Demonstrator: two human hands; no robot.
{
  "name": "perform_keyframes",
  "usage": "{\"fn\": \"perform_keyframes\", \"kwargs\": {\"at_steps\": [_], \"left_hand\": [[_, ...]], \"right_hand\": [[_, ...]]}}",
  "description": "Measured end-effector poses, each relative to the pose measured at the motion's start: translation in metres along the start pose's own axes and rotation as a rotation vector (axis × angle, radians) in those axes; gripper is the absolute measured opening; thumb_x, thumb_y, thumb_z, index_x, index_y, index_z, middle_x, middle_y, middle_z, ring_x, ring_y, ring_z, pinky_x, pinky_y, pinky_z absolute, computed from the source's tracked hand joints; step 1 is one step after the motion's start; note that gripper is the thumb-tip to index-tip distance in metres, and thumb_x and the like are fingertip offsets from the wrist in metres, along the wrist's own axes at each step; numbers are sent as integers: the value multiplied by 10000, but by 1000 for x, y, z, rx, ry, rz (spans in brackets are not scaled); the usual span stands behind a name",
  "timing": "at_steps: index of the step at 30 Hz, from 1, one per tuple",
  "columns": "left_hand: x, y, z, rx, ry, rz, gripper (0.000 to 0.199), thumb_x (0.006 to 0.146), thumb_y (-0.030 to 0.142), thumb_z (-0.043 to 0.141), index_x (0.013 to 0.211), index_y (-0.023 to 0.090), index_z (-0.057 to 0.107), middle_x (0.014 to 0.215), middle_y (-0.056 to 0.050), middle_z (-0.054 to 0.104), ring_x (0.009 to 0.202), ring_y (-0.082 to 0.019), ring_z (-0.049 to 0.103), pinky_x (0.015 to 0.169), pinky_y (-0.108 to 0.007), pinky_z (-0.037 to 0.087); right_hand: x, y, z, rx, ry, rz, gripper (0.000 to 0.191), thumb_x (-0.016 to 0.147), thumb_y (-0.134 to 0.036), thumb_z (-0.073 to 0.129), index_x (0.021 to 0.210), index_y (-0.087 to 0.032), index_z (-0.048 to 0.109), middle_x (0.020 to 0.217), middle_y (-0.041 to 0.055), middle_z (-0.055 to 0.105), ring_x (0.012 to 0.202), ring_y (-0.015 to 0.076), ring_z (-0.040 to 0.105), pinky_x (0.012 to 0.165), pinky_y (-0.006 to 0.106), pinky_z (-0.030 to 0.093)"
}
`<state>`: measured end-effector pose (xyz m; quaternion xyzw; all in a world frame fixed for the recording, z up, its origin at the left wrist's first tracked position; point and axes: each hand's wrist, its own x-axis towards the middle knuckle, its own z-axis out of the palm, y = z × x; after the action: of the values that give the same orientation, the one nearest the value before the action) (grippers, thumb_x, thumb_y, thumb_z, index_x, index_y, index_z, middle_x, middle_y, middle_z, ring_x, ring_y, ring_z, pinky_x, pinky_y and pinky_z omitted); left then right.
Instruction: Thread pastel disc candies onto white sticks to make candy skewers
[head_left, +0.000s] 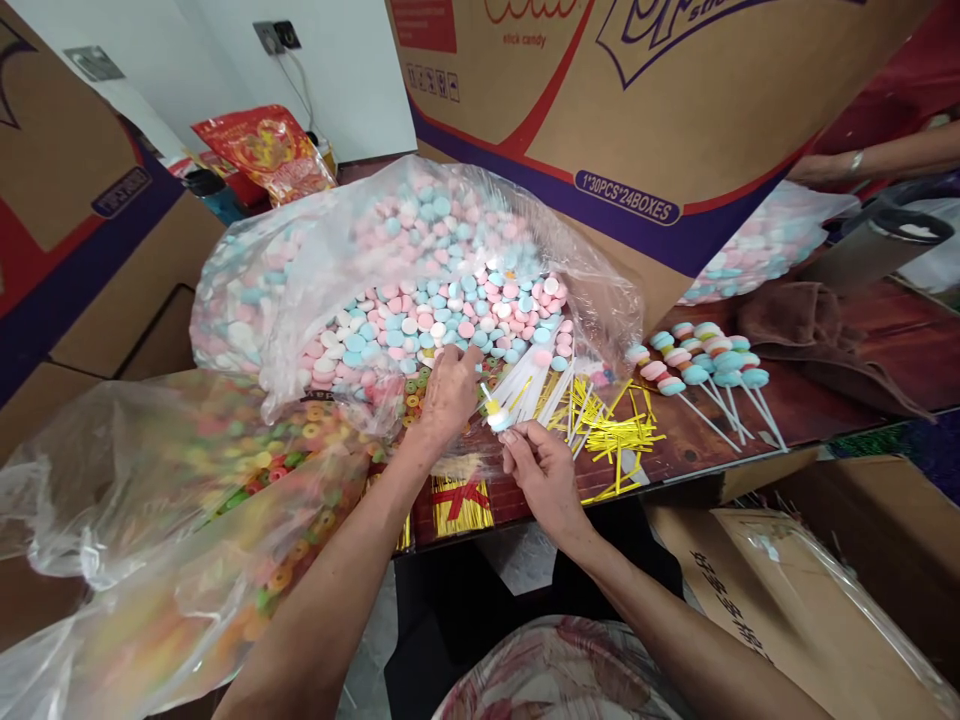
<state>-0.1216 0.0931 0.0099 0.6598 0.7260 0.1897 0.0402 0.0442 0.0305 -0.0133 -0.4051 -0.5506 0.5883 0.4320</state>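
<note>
Patterned clothing (562, 675) lies nearest, short of the table's (679, 445) front edge. Beyond that edge, the right hand (546, 475) pinches a small candy stack (497, 416); the left hand (448, 395) meets loose candies (427, 310), grip unclear. Candy sticks (727, 372) end near the edge.

Reddish-brown tabletop (921, 332); on it: open bag of pastel candies (311, 285), loose gold twist ties (619, 435), red-marked gold bundle (463, 514) at front edge, candy sticks (727, 365) farther right, just beside brown cloth (802, 318)
</note>
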Motion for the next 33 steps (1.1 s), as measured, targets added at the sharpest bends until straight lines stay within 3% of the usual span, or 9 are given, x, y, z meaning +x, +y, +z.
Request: {"fn": "perform_keyframes", "kwargs": {"at_steps": [4, 8, 14, 16, 19, 24, 28, 33], "left_hand": [[3, -5, 0, -153, 25, -74, 327, 876, 101, 554, 1178, 185, 646, 1062, -115, 640, 990, -264, 619, 867, -367, 500], [4, -8, 0, -179, -13, -125, 249, 869, 131, 579, 1091, 179, 681, 1053, -109, 626, 934, -242, 626, 877, -359, 506], [-4, -6, -2, -169, 56, -43, 236, 837, 115, 593, 1051, 199, 646, 1040, -108, 644, 1007, -262, 599, 849, -350, 482], [-8, -9, -5, -298, 90, -84, 255, 834, 148, 615, 1081, 210, 631, 944, -64, 664, 900, -228, 607, 786, -327, 479], [-18, -15, -11, -661, 127, -183, 331, 830, 259, 658, 1155, 202, 633, 842, -11, 671, 710, -157, 587, 657, -269, 455], [-42, -16, -15, -1165, 169, -308, 323, 745, 426, 773, 912, 153, 739, 668, 16, 640, 557, -87, 513, 554, -219, 410], [-55, -6, -9, -1367, 259, -430, 367, 666, 459, 850, 860, 157, 773, 686, 1, 688, 577, -80, 551, 598, -215, 465], [-63, -1, -4, -1471, 265, -507, 436, 650, 469, 868, 970, 181, 805, 922, -47, 778, 809, -157, 678, 786, -295, 550]], "right_hand": [[0, 2, 0, 9, -9, 3, 313, 958, -376, 558, 695, -212, 515, 592, -44, 471, 513, 100, 366, 467, 235, 280], [0, 4, 0, 15, -6, 0, 310, 962, -365, 561, 697, -210, 518, 592, -46, 470, 510, 96, 355, 466, 234, 269], [0, 6, 0, 25, -3, -3, 313, 968, -356, 562, 695, -208, 521, 601, -40, 475, 524, 97, 370, 474, 230, 283], [1, 6, 0, 24, -4, -7, 313, 972, -359, 559, 700, -206, 528, 603, -37, 478, 532, 99, 381, 474, 228, 286], [1, 3, -1, 14, -23, -4, 282, 970, -361, 560, 739, -200, 567, 612, -34, 492, 530, 99, 388, 468, 228, 286], [0, -5, -1, -8, -97, -5, 220, 963, -347, 553, 829, -187, 625, 598, -35, 509, 512, 101, 396, 480, 234, 315], [-1, -7, 1, -104, -140, -44, 218, 970, -345, 539, 858, -184, 634, 577, -40, 504, 526, 112, 451, 527, 241, 371], [-1, -7, 3, -182, -142, -69, 233, 972, -349, 522, 833, -190, 619, 577, -39, 502, 536, 120, 464, 556, 250, 391]]}}
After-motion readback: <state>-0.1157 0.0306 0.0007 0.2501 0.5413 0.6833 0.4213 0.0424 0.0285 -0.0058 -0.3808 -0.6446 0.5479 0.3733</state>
